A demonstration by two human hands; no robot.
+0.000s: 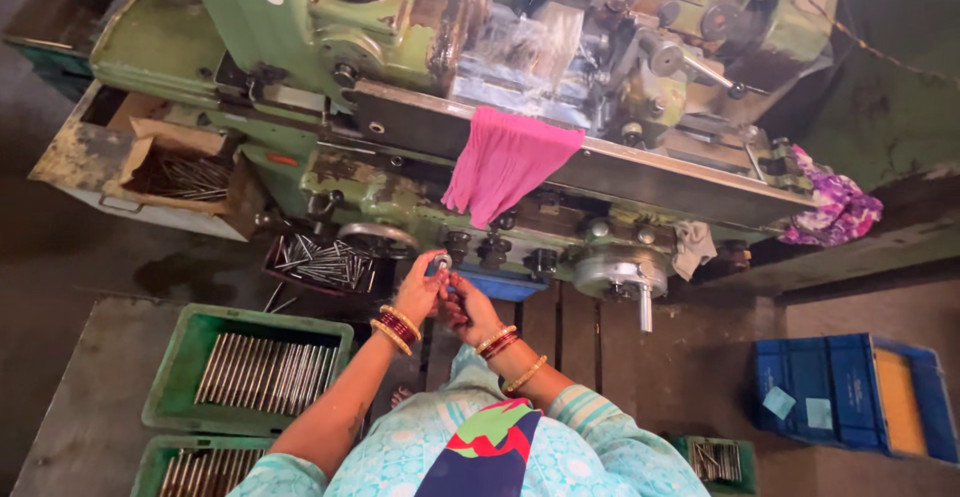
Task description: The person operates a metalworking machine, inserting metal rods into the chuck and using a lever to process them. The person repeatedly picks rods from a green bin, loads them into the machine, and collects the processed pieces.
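Green plastic crate of steel rods (262, 369) at near left. Left hand (418, 292) and right hand (468, 309) together pinch a small round metal part (441, 261) in front of the worn green lathe (300, 17), pink cloth (508, 157) draped above. Likely a fitting step; steady fingers needed.

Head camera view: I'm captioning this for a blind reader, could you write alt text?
Seen from above, a person's left hand and right hand meet around a small metal part in front of a worn green machine. A pink cloth hangs over it; green crates of metal rods sit lower left.
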